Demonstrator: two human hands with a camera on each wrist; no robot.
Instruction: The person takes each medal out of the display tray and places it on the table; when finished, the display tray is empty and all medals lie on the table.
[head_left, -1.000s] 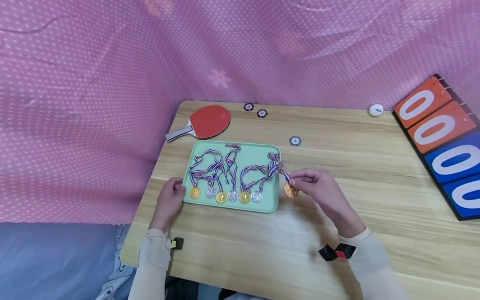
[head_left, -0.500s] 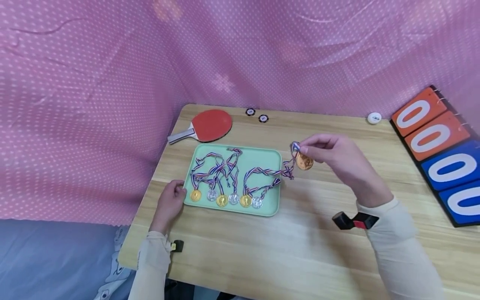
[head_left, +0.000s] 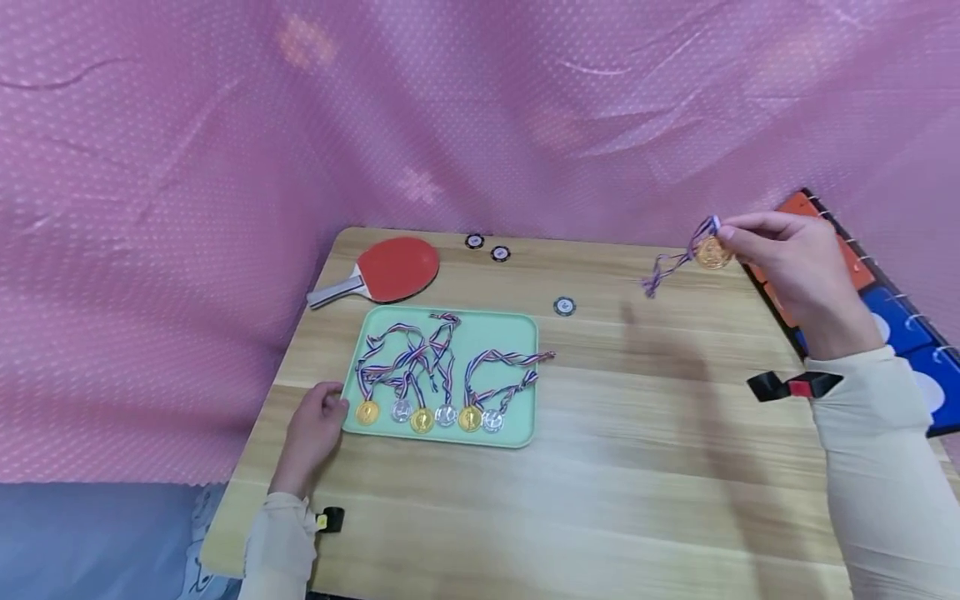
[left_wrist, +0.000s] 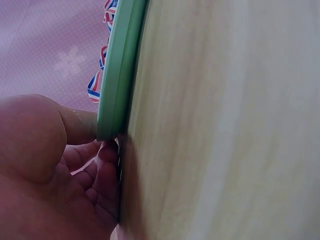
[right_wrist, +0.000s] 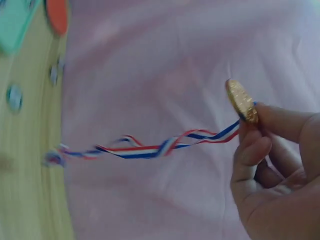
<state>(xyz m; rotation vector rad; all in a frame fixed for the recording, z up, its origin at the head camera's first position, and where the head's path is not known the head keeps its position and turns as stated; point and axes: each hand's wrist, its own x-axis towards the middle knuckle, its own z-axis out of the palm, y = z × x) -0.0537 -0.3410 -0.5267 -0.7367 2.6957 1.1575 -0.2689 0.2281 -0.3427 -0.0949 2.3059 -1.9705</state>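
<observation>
My right hand (head_left: 795, 258) holds up a coppery-gold medal (head_left: 712, 252) above the far right part of the table (head_left: 637, 475), partly in front of the scoreboard (head_left: 896, 321). Thumb and fingertips pinch it narrowly near the ribbon end, I think so that most of the disc's face shows. Its striped ribbon (head_left: 678, 260) trails leftward, clear of the tray (head_left: 495, 327); that slant looks to me like a swing.

My left hand (head_left: 315, 429) grips the tray's near left corner, thumb against the rim, fingers curled at the edge, probably to steady it. Whether the fingertips reach underneath, I cannot tell.

In the tray the discs sit along the near side with ribbons laid behind them, likely so that the faces can be read in a row.

Counting: 1 medal in my right hand and 6 in the tray, 3 gold medals (head_left: 422, 419) alternating with 3 silver medals (head_left: 446, 415). There are 3 poker chips (head_left: 500, 253), 2 near the back edge and 1 beyond the tray's right corner, plus 1 red paddle (head_left: 397, 268). My arm covers too much of the scoreboard to count its digits.
</observation>
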